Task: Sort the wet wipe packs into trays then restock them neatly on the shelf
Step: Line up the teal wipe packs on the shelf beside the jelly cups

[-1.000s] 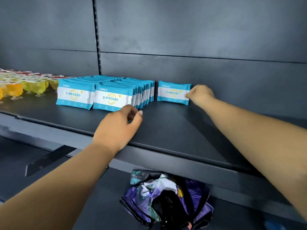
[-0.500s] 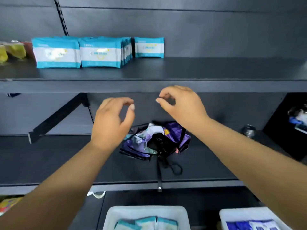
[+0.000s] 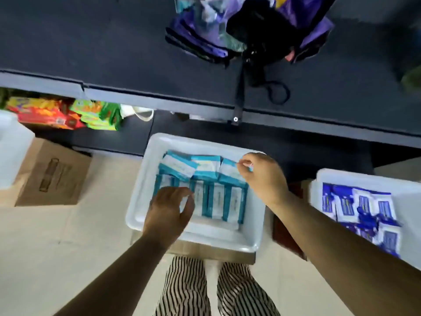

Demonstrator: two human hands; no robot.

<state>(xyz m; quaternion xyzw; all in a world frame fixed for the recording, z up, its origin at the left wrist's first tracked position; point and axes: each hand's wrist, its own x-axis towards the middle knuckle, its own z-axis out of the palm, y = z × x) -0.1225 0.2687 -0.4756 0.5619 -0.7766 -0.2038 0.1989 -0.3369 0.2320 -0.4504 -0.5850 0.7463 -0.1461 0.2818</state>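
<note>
Taking the white tray (image 3: 139, 197) of teal wet wipe packs (image 3: 206, 169) as the landmark: far to its left a brown cardboard box (image 3: 53, 174) stands on the pale floor (image 3: 57, 247), with bare floor between box and tray. Beyond the box, colourful snack packets (image 3: 57, 112) sit under the dark shelf (image 3: 114, 53); their print is too blurred to read. The left hand (image 3: 168, 213) reaches over the tray's near-left rim, fingers loosely curved above the standing packs; whether it holds one cannot be told. The packs fill the tray's far part, leaving a bare strip along its near wall. The right hand (image 3: 264, 176) pinches a teal pack at the tray's far-right corner. To the right, apart, a second tray (image 3: 319, 179) holds blue packs (image 3: 364, 208). Pack lettering is unreadable.
</note>
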